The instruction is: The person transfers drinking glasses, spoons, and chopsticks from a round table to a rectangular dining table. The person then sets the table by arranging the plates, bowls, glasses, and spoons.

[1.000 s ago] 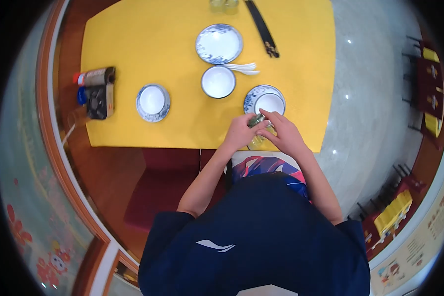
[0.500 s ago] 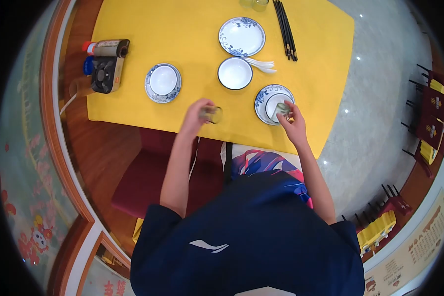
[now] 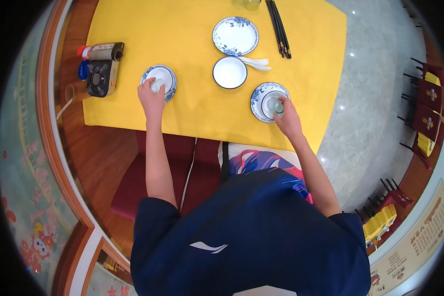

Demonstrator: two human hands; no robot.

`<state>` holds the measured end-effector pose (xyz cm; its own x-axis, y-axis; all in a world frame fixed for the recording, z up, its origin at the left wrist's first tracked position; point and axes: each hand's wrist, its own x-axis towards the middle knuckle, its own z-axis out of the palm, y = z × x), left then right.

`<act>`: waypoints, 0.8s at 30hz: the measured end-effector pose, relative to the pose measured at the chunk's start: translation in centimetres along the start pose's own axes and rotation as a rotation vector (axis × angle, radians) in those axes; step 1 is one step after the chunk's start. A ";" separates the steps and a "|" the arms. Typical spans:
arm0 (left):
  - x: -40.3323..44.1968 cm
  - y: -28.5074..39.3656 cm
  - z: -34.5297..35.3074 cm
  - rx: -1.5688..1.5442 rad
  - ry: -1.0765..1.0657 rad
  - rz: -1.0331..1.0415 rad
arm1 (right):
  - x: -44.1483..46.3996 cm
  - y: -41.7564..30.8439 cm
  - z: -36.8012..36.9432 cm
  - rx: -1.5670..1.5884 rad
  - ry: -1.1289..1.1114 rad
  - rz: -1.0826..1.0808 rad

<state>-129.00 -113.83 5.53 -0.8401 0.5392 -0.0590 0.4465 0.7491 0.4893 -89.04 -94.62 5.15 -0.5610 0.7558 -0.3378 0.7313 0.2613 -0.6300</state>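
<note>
At the left place setting, my left hand (image 3: 153, 97) holds a small clear glass (image 3: 157, 85) over the white bowl (image 3: 167, 76), which stands on a blue-patterned plate (image 3: 172, 93). My right hand (image 3: 289, 118) has its fingers round another clear glass (image 3: 277, 106) at the right bowl (image 3: 266, 102), on a similar plate (image 3: 256, 97). Whether either glass rests on its bowl's bottom I cannot tell. Between them is a white bowl (image 3: 230, 73) with white spoons (image 3: 255, 63) beside it and a larger patterned plate (image 3: 235, 36) above.
Black chopsticks (image 3: 279, 30) lie on the yellow table (image 3: 202, 111) at the upper right. Glasses (image 3: 252, 4) stand at the top edge. A portable stove (image 3: 101, 78) and a canister (image 3: 103, 52) sit at the left edge. Dark red chairs (image 3: 133, 185) are below the table.
My hands have parted from their spot by the right bowl. The left one carried a glass over to the left bowl; the right one brought its glass to the right bowl.
</note>
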 end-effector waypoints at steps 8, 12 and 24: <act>1.3 -2.1 3.5 0.109 0.038 0.066 | 5.5 -4.1 -1.5 -0.276 0.195 -0.368; 1.3 -1.6 3.6 0.141 0.040 0.045 | 10.2 -3.8 0.5 -0.334 0.246 -0.253; 1.2 -1.4 3.0 0.053 0.094 0.083 | 10.7 -1.7 -0.1 -0.381 0.071 -0.342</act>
<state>-129.71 -113.08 2.15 -0.8236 0.5637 0.0625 0.5292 0.7241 0.4422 -96.24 -86.93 2.68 -0.7746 0.6245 -0.1001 0.6076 0.6909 -0.3917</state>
